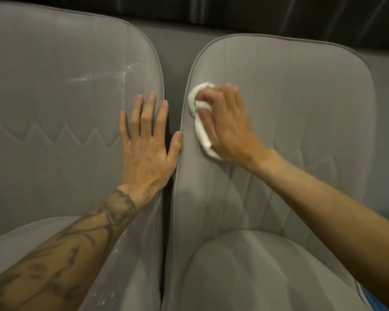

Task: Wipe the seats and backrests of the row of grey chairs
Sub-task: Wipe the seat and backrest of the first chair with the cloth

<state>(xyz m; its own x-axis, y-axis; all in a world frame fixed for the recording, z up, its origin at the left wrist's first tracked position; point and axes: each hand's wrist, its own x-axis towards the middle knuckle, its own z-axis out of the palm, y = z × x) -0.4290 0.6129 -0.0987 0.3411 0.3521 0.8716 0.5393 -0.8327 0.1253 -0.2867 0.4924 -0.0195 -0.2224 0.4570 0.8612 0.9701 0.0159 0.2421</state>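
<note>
At the left edge of the right backrest (290,104), your right hand (227,126) is wiping, clutching a white cloth (200,131). Your left hand (145,144) is resting flat-fingered on the left backrest (54,97), whose white smears (124,79) are seemingly awaiting wiping.

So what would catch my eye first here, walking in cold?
Probably the crumpled white cloth, bright against all the grey: the right hand grips it against the left edge of the right-hand grey upholstered backrest. Next, the left hand lies flat on the neighbouring grey backrest, just below some white streaks.
</note>
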